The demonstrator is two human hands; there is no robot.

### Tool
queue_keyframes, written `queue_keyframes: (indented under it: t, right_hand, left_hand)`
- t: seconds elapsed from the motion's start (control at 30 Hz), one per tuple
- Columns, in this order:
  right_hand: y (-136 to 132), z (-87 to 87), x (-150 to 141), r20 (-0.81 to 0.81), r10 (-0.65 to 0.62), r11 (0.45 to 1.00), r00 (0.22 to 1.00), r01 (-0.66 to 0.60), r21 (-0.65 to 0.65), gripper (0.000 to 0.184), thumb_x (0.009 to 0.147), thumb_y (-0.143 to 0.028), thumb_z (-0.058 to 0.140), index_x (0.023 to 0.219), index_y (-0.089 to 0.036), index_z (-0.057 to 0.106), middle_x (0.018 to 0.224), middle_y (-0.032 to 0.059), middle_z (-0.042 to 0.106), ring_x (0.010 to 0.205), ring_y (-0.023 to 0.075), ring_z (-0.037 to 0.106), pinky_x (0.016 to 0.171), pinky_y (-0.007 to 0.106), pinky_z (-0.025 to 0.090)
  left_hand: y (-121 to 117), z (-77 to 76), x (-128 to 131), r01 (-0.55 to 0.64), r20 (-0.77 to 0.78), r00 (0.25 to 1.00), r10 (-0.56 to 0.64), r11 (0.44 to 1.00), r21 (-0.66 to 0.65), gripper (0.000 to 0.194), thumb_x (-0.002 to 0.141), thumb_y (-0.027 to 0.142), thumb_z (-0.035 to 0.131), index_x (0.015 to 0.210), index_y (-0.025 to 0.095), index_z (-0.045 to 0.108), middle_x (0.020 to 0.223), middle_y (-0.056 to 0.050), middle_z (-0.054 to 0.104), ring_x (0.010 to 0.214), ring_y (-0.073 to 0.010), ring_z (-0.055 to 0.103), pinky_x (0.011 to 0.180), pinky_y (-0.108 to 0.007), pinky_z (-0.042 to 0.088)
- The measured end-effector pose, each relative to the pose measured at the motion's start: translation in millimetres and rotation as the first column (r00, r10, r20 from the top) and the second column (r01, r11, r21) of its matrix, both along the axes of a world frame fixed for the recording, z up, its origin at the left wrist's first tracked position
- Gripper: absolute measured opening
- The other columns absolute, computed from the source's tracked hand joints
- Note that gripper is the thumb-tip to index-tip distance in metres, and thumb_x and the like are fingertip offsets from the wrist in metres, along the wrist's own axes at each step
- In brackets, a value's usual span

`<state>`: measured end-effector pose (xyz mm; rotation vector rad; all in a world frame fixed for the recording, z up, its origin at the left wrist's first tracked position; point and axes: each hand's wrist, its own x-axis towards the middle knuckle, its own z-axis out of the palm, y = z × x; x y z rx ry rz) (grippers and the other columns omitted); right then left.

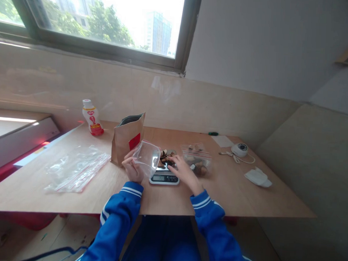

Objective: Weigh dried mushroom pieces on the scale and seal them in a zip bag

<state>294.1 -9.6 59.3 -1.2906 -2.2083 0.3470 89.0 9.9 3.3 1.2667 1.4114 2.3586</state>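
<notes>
- Left hand (129, 166) is curled around the lower edge of a clear plastic zip bag (146, 158), which is gripped just to the left of the digital kitchen scale (163, 179) and held up, tilted, with its mouth apparently spread open.
- Right hand (186, 172) is kept open, with the fingers (174, 160) extended and reaching over the far edge of the scale; contact with the scale cannot be confirmed from this angle.
- Both forearms are angled inward from the table's near edge, covered by blue sleeves (207, 212) with white stripes.
- A heap of brown pieces (167, 157) is piled on the scale, partly hidden behind the bag and the right fingers (their exact kind is hard to make out).
- The scale's display is visible, but its digits are too small to be read.
- A filled zip bag (197, 160) is placed just beyond the scale to the right, its contents blurred by the plastic.
- A kraft paper pouch (127, 139) with a red label is stood upright beyond the scale to the left.
- Flat zip bags (77, 168) are laid well left of the scale, and a white plastic bottle (92, 117) is stood farther back.
- A white corded device (239, 150) and a white cloth (258, 177) are placed well right of the scale.
</notes>
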Motion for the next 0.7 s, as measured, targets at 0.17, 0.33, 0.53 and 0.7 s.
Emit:
queue_keyframes:
  t: [0.17, 0.33, 0.53, 0.7]
  right_hand:
    - [2.8, -10.5, -7.4, 0.11, -0.088, 0.996, 0.99, 0.086, 0.016, 0.038, 0.085, -0.023, 0.057, 0.121, -0.014, 0.054, 0.109, 0.0139, 0.056, 0.102, 0.0282, 0.052, 0.09, 0.044, 0.046]
    - [6.2, -23.0, -4.5, 0.033, -0.081, 0.996, 0.996, 0.079, 0.045, 0.022, 0.085, -0.017, 0.055, 0.105, -0.018, 0.063, 0.103, 0.0109, 0.057, 0.097, 0.0246, 0.054, 0.088, 0.042, 0.046]
    - [6.4, -26.4, 1.5, -0.143, -0.091, 0.994, 0.986, 0.097, 0.04, 0.019, 0.084, -0.017, 0.056, 0.1, -0.02, 0.066, 0.097, 0.0077, 0.061, 0.097, 0.023, 0.056, 0.086, 0.04, 0.046]
    - [8.0, 20.6, -22.1, -0.472, -0.143, 0.983, 0.87, 0.178, 0.03, 0.02, 0.083, -0.025, 0.058, 0.1, -0.02, 0.067, 0.1, 0.0076, 0.06, 0.089, 0.0187, 0.06, 0.071, 0.029, 0.05]
  left_hand:
    - [4.4, -11.3, -5.0, -0.108, 0.007, 0.994, 0.108, 0.994, -0.007, 0.034, 0.086, 0.055, 0.041, 0.084, 0.021, 0.042, 0.092, -0.007, 0.058, 0.089, -0.0218, 0.061, 0.076, -0.041, 0.051]
    - [2.7, -14.9, -8.1, -0.102, -0.028, 0.995, 0.1, 0.993, -0.058, 0.025, 0.088, 0.046, 0.043, 0.089, 0.02, 0.044, 0.088, -0.006, 0.06, 0.084, -0.0211, 0.062, 0.073, -0.039, 0.051]
    - [0.1, -12.4, -6.0, -0.053, -0.114, 0.992, 0.05, 0.998, -0.019, 0.015, 0.088, 0.036, 0.044, 0.091, 0.021, 0.045, 0.094, -0.007, 0.064, 0.085, -0.0207, 0.064, 0.073, -0.038, 0.051]
    - [1.5, -13.7, -7.3, -0.026, -0.199, 0.98, 0.029, 0.999, 0.02, 0.013, 0.087, 0.032, 0.044, 0.093, 0.02, 0.046, 0.098, -0.008, 0.066, 0.087, -0.0206, 0.065, 0.072, -0.039, 0.05]
